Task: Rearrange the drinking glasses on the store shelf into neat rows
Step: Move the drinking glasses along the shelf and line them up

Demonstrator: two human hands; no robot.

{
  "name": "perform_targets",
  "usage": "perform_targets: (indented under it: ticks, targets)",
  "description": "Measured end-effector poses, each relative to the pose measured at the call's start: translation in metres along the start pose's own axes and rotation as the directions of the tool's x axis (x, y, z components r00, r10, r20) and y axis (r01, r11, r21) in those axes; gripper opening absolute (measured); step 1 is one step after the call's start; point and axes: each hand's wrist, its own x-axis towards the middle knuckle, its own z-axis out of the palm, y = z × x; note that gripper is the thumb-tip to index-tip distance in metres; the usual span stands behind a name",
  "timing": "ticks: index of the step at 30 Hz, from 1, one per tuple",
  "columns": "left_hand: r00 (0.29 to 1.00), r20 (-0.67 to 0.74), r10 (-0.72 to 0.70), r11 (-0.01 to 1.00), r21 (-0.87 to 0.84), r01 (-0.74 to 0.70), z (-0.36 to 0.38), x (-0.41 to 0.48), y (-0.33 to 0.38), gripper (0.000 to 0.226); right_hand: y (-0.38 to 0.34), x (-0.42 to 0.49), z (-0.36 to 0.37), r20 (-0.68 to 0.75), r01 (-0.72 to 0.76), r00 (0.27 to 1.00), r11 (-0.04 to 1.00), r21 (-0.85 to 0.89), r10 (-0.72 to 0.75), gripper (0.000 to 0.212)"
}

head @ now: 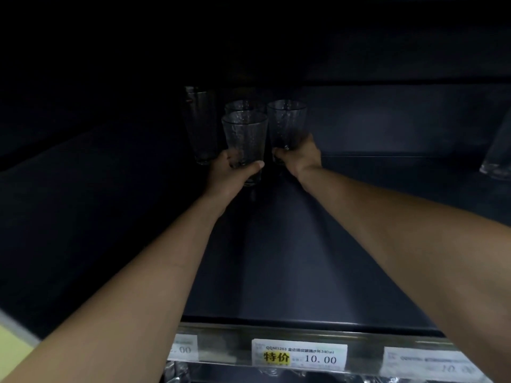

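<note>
Both my arms reach deep into a dark store shelf. My left hand is wrapped around the lower part of a clear textured glass. Just to its right, my right hand grips the base of a second textured glass. A third glass stands behind the left one, only its rim showing. A taller dim glass stands to the left of my left hand, close to it.
Another glass stands at the far right edge of the shelf. The front rail carries price tags, one reading 10.00. More glassware glints on the shelf below. The shelf above overhangs in darkness.
</note>
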Motion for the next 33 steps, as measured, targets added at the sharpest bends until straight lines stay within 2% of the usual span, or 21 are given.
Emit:
perform_targets:
  ticks: [3, 8, 12, 19, 24, 29, 33]
  targets:
    - [1.0, 0.001, -0.008, 1.0, -0.009, 0.008, -0.001, 0.0, 0.0, 0.07, 0.001, 0.002, 0.001, -0.006, 0.004, 1.0, 1.0, 0.0, -0.004, 0.068]
    - [1.0, 0.004, -0.009, 1.0, -0.002, 0.009, -0.001, -0.001, 0.002, 0.076, 0.004, 0.002, 0.002, 0.003, 0.02, 1.0, 1.0, 0.002, -0.02, 0.07]
    - [1.0, 0.007, -0.01, 1.0, -0.006, 0.01, -0.001, -0.004, 0.004, 0.062, 0.005, 0.003, 0.001, 0.002, 0.027, 1.0, 1.0, -0.011, -0.027, 0.069]
    - [1.0, -0.007, -0.003, 0.999, 0.043, 0.003, -0.001, -0.005, 0.006, 0.065, 0.004, 0.0, -0.005, 0.029, 0.025, 0.999, 0.999, -0.042, -0.023, 0.069]
    - [1.0, -0.013, -0.016, 0.997, 0.074, 0.017, -0.002, -0.012, 0.013, 0.093, 0.006, -0.01, -0.018, 0.121, 0.018, 0.993, 0.999, -0.047, -0.012, 0.073]
    - [0.995, 0.031, -0.093, 0.991, 0.104, 0.09, -0.006, -0.029, 0.026, 0.064, 0.008, -0.031, -0.041, 0.189, 0.056, 0.982, 0.977, -0.204, -0.017, 0.058]
    - [0.983, 0.019, -0.184, 0.974, 0.136, 0.18, -0.011, -0.061, 0.043, 0.04, 0.01, -0.058, -0.077, 0.264, 0.047, 0.964, 0.963, -0.266, 0.026, 0.06]
